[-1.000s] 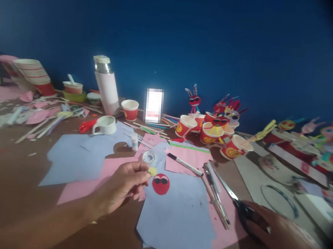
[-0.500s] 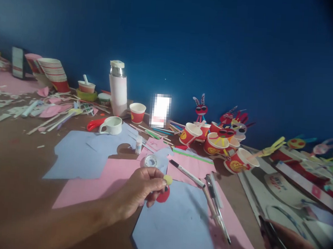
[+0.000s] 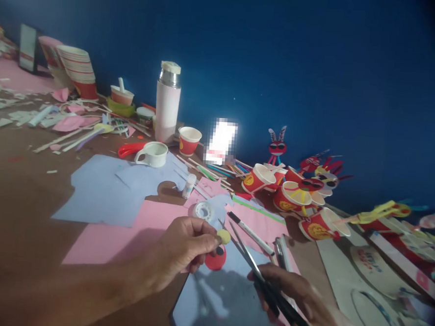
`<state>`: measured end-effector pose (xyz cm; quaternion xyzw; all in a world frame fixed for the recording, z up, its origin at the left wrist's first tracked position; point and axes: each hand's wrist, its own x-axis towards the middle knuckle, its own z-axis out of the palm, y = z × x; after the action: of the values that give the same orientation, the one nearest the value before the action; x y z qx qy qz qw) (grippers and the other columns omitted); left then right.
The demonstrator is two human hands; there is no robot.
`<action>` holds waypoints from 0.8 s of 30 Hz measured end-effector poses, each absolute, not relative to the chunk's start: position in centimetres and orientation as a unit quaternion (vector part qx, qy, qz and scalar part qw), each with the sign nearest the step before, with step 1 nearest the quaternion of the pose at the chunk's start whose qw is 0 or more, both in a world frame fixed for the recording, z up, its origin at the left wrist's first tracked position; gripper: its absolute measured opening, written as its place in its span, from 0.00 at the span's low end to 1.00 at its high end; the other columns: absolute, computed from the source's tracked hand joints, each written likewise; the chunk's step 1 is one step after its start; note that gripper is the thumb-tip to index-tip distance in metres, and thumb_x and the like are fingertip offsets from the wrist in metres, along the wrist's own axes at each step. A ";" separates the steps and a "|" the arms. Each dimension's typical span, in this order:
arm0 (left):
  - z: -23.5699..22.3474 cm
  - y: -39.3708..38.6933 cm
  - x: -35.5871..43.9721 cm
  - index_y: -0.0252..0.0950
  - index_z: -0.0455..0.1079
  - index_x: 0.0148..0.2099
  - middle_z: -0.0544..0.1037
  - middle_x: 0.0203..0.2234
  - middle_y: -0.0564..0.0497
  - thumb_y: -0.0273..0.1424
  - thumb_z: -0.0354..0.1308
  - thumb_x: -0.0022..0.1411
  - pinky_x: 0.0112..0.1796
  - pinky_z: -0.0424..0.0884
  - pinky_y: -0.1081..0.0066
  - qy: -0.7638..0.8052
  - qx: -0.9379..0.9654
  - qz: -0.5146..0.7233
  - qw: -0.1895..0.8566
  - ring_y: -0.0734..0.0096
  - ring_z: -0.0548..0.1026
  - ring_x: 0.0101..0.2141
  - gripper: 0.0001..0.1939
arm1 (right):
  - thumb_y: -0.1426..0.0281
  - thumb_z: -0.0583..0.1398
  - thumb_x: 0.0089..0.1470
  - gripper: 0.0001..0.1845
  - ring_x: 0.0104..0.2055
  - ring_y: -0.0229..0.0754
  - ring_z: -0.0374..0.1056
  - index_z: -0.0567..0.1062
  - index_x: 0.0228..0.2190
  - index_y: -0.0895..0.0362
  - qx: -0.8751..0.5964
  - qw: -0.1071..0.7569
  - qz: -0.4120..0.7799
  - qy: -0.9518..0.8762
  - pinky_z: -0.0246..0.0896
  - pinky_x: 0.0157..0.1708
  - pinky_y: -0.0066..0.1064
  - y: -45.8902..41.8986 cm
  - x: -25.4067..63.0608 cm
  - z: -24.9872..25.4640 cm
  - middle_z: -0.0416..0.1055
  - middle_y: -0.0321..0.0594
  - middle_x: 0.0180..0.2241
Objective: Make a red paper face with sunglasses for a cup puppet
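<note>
Between the thumb and forefinger of my left hand is a small yellow paper disc. Just below those fingers shows a red disc with a dark spot; whether it is held or lies on the blue paper I cannot tell. My right hand is closed around scissors with dark handles. Their thin metal blades are parted and point toward the yellow disc. A roll of tape and a capped marker lie beyond my hands.
Pink paper lies under my left forearm. Behind stand a white mug, a flask and a red paper cup. Several decorated cups are at the right. Stacked cups and paper scraps sit at the left.
My right hand has brought the scissors in from the lower right, up beside my left hand, and their blades now show apart. My left hand still pinches the yellow disc. The view has shifted slightly.
</note>
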<state>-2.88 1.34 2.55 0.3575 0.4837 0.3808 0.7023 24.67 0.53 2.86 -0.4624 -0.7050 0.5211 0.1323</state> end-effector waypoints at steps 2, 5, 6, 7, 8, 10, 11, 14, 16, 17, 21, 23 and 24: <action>2.5 1.4 -2.9 0.34 0.66 0.26 0.65 0.14 0.57 0.36 0.59 0.47 0.17 0.50 0.76 0.491 0.361 0.376 0.698 0.82 0.58 0.14 0.10 | 0.51 0.64 0.42 0.36 0.36 0.49 0.69 0.69 0.51 0.53 -0.461 0.118 0.526 -0.705 0.66 0.37 0.38 0.8 23.9 2.8 0.72 0.46 0.36; 2.4 1.5 -2.9 0.33 0.67 0.26 0.68 0.17 0.55 0.35 0.58 0.46 0.18 0.53 0.76 0.488 0.366 0.379 0.696 0.82 0.59 0.15 0.09 | 0.49 0.63 0.40 0.39 0.36 0.49 0.68 0.69 0.51 0.54 -0.445 0.122 0.541 -0.703 0.65 0.36 0.38 1.0 23.2 2.5 0.71 0.46 0.35; 2.4 1.5 -2.9 0.33 0.67 0.26 0.69 0.18 0.54 0.35 0.58 0.46 0.18 0.54 0.75 0.486 0.365 0.380 0.697 0.82 0.59 0.15 0.09 | 0.48 0.63 0.39 0.39 0.36 0.49 0.68 0.69 0.51 0.55 -0.440 0.123 0.547 -0.702 0.65 0.36 0.38 1.1 23.1 2.5 0.71 0.46 0.35; 2.4 1.6 -3.0 0.33 0.67 0.26 0.68 0.18 0.54 0.35 0.58 0.45 0.18 0.54 0.75 0.486 0.363 0.381 0.698 0.82 0.59 0.16 0.09 | 0.47 0.63 0.39 0.40 0.36 0.49 0.68 0.69 0.51 0.55 -0.436 0.123 0.553 -0.699 0.65 0.36 0.38 1.2 22.9 2.4 0.71 0.46 0.34; 2.4 1.6 -3.0 0.33 0.67 0.26 0.68 0.18 0.55 0.35 0.58 0.45 0.18 0.54 0.75 0.486 0.361 0.379 0.700 0.82 0.59 0.16 0.09 | 0.46 0.63 0.38 0.41 0.36 0.49 0.68 0.69 0.51 0.55 -0.432 0.123 0.560 -0.697 0.65 0.36 0.38 1.3 22.8 2.4 0.71 0.45 0.33; 2.4 1.7 -3.0 0.33 0.66 0.26 0.67 0.17 0.55 0.34 0.58 0.45 0.18 0.54 0.76 0.484 0.361 0.374 0.704 0.82 0.59 0.15 0.09 | 0.45 0.63 0.37 0.43 0.35 0.48 0.68 0.69 0.51 0.56 -0.425 0.120 0.573 -0.690 0.65 0.36 0.38 1.5 22.5 2.3 0.70 0.45 0.32; 2.4 1.7 -3.0 0.33 0.66 0.25 0.67 0.17 0.55 0.34 0.58 0.44 0.18 0.54 0.76 0.484 0.362 0.373 0.703 0.82 0.59 0.15 0.08 | 0.44 0.63 0.37 0.44 0.35 0.48 0.68 0.69 0.51 0.57 -0.423 0.119 0.578 -0.688 0.65 0.35 0.38 1.6 22.4 2.3 0.70 0.45 0.31; 2.3 1.8 -3.0 0.33 0.66 0.25 0.67 0.17 0.55 0.33 0.58 0.44 0.18 0.55 0.76 0.488 0.371 0.378 0.694 0.81 0.59 0.16 0.08 | 0.45 0.63 0.37 0.43 0.34 0.47 0.67 0.69 0.51 0.57 -0.424 0.117 0.586 -0.680 0.65 0.34 0.37 1.6 22.4 2.0 0.69 0.44 0.31; 2.2 1.7 -3.0 0.34 0.66 0.24 0.66 0.17 0.55 0.33 0.58 0.45 0.18 0.56 0.76 0.489 0.381 0.376 0.689 0.80 0.60 0.16 0.07 | 0.46 0.64 0.38 0.42 0.32 0.45 0.67 0.69 0.50 0.57 -0.428 0.117 0.597 -0.669 0.64 0.33 0.36 1.5 22.5 1.7 0.69 0.44 0.31; 2.1 1.7 -3.0 0.34 0.67 0.24 0.66 0.17 0.55 0.33 0.58 0.46 0.19 0.56 0.76 0.489 0.389 0.372 0.686 0.80 0.61 0.17 0.07 | 0.46 0.64 0.38 0.42 0.32 0.44 0.66 0.69 0.50 0.57 -0.428 0.118 0.605 -0.661 0.64 0.32 0.35 1.5 22.6 1.6 0.69 0.44 0.32; 2.2 1.7 -3.1 0.34 0.67 0.24 0.65 0.16 0.56 0.33 0.58 0.47 0.19 0.57 0.76 0.491 0.405 0.361 0.682 0.80 0.61 0.17 0.07 | 0.45 0.63 0.39 0.40 0.28 0.40 0.64 0.70 0.48 0.57 -0.413 0.126 0.633 -0.643 0.62 0.28 0.32 1.6 22.4 1.4 0.68 0.43 0.30; 2.3 1.7 -3.0 0.34 0.68 0.25 0.65 0.16 0.56 0.33 0.58 0.47 0.19 0.57 0.75 0.499 0.400 0.359 0.680 0.79 0.61 0.17 0.07 | 0.44 0.63 0.39 0.39 0.27 0.39 0.62 0.71 0.47 0.57 -0.406 0.129 0.636 -0.643 0.61 0.26 0.31 1.7 22.1 1.5 0.68 0.42 0.28; 2.3 1.7 -3.0 0.33 0.68 0.25 0.65 0.16 0.56 0.33 0.57 0.47 0.19 0.57 0.75 0.502 0.398 0.358 0.679 0.80 0.60 0.17 0.07 | 0.45 0.63 0.39 0.38 0.26 0.39 0.62 0.72 0.46 0.57 -0.406 0.129 0.637 -0.642 0.60 0.26 0.30 1.8 22.0 1.6 0.68 0.42 0.28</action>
<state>-3.02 1.75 2.33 0.3983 0.5023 0.3576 0.6791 22.01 1.79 1.60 -0.4060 -0.6423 0.6370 0.1294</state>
